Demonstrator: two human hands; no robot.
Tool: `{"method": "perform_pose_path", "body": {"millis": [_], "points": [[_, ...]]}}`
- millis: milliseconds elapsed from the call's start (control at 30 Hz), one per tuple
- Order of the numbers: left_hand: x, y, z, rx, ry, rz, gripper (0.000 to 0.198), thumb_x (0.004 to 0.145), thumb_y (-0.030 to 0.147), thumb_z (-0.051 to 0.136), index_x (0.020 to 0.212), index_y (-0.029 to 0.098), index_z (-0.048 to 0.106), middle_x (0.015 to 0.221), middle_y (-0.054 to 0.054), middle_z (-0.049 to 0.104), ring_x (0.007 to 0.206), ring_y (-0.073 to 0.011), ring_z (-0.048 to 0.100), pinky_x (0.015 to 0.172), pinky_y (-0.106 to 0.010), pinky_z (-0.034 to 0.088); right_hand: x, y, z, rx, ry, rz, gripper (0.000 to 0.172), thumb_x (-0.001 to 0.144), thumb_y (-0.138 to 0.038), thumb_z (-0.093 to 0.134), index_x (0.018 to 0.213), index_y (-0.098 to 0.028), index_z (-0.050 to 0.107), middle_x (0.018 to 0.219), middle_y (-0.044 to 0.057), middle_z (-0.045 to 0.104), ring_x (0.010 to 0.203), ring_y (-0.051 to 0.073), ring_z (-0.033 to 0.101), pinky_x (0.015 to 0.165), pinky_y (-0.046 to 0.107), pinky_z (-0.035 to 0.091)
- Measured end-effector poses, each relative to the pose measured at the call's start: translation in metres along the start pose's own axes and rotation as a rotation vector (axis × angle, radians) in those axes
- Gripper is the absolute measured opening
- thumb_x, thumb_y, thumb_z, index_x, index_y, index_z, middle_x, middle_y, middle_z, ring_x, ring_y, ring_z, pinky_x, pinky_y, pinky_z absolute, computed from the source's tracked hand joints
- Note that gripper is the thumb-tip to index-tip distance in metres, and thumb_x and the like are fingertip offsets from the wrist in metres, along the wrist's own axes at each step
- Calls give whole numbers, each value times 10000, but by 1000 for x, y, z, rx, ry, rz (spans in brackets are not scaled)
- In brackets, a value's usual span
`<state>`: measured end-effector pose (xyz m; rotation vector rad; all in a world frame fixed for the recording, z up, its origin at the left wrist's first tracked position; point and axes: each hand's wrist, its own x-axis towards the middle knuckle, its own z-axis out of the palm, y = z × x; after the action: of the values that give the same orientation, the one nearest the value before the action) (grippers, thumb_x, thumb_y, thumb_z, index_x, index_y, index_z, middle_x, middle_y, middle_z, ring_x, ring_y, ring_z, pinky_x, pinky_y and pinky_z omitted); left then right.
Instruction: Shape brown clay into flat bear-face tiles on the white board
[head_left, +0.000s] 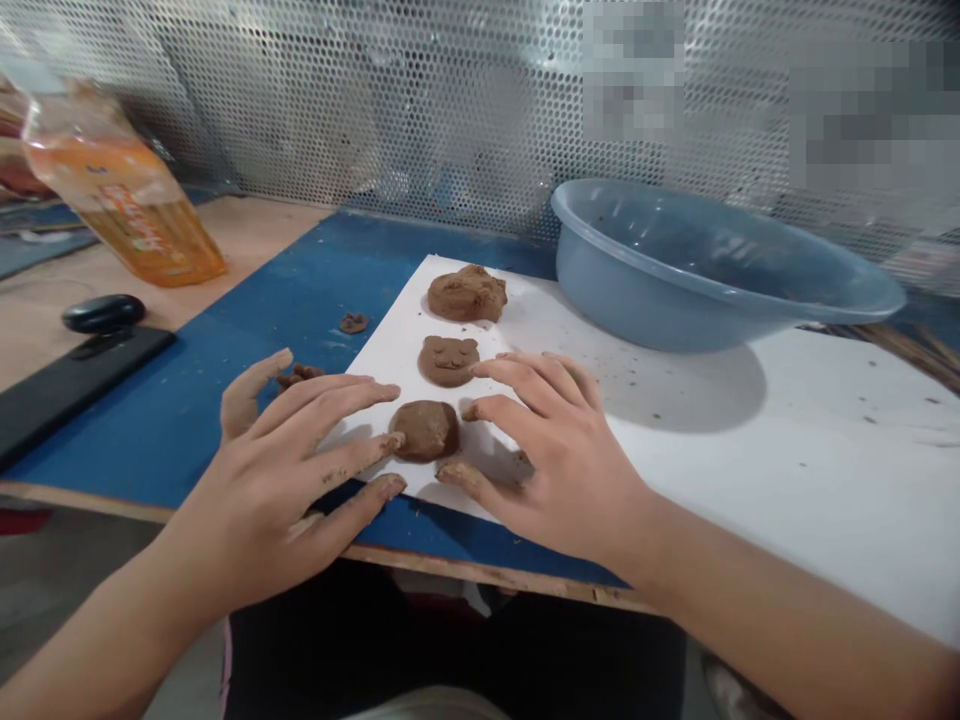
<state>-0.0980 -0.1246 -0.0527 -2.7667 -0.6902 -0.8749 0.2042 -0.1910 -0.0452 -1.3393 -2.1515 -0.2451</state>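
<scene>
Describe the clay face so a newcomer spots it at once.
From the blue basin, go left across the white sheet. The brown clay face sits between the back lump and the front lump. It alone shows two ears and a mouth, unlike its plain neighbours.

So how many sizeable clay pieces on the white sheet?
3: the rough lump at the back, the bear face in the middle, the plain lump between left hand and right hand. More may be hidden.
</scene>
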Motion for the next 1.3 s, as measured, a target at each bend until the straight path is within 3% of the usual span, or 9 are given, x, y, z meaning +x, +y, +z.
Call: {"method": "perform_pose_path", "body": {"millis": [200,367,467,600,767,900,1067,1200,1300], "points": [[-3,5,0,47,30,-84,363,1029,276,837,1382,301,756,1647,-46,740,1505,-279,733,1555,-596,346,-2,1,-1,30,-30,9,366,1151,-585,747,1271,-245,814,1607,164,794,1530,408,682,1358,659,424],[-9,22,3,101,-1,-207,340,1066,341,780,1403,305,751,1660,-32,734,1506,-295,724,1531,-596,364,-6,-5,-3,70,-188,-26,735,1165,-752,663,1699,-247,652,1864,148,600,1761,429,479,1471,757,251],[-15,33,6,88,-11,-266,393,1086,360,749,1478,330,738,1690,-14,726,1559,-290,701,1553,-592,334,-6,-11,-1,73,-266,-75,887,1149,-865,606,1830,-303,526,1976,103,438,1842,423,352,1504,768,178],[-19,47,10,11,43,-385,349,1093,413,744,1436,362,772,1639,7,767,1544,-285,720,1578,-612,286,-2,-16,0,70,-293,-141,936,1132,-907,594,1854,-317,508,1998,86,390,1860,416,319,1513,759,191],[-23,57,12,10,66,-413,421,1083,393,762,1503,372,756,1642,1,768,1535,-274,727,1582,-611,277,0,-15,0,83,-271,-155,837,1166,-870,559,1779,-302,614,1970,89,450,1837,409,364,1498,764,234],[-27,61,13,15,67,-409,471,1071,379,778,1540,377,738,1651,3,762,1535,-257,726,1592,-592,275,-1,-14,0,77,-270,-172,888,1112,-908,633,1758,-299,638,1958,109,470,1816,437,398,1495,770,239],[-30,65,14,-14,95,-458,348,1058,383,795,1406,374,796,1633,37,774,1529,-250,734,1601,-593,264,-1,-14,1,91,-246,-116,986,1073,-938,669,1807,-287,574,1949,139,480,1813,441,406,1493,754,267],[-34,63,12,2,64,-413,451,1040,360,820,1486,392,769,1644,46,763,1556,-221,709,1617,-527,226,-1,-15,2,80,-287,-123,950,1073,-939,669,1806,-343,574,1970,103,450,1825,437,388,1490,775,266],[-38,59,12,22,63,-389,413,1033,343,826,1442,373,789,1642,37,760,1555,-222,706,1620,-518,212,-2,-15,2,84,-257,-116,1025,1048,-954,693,1849,-343,502,2002,94,385,1841,436,363,1501,759,250]]}}
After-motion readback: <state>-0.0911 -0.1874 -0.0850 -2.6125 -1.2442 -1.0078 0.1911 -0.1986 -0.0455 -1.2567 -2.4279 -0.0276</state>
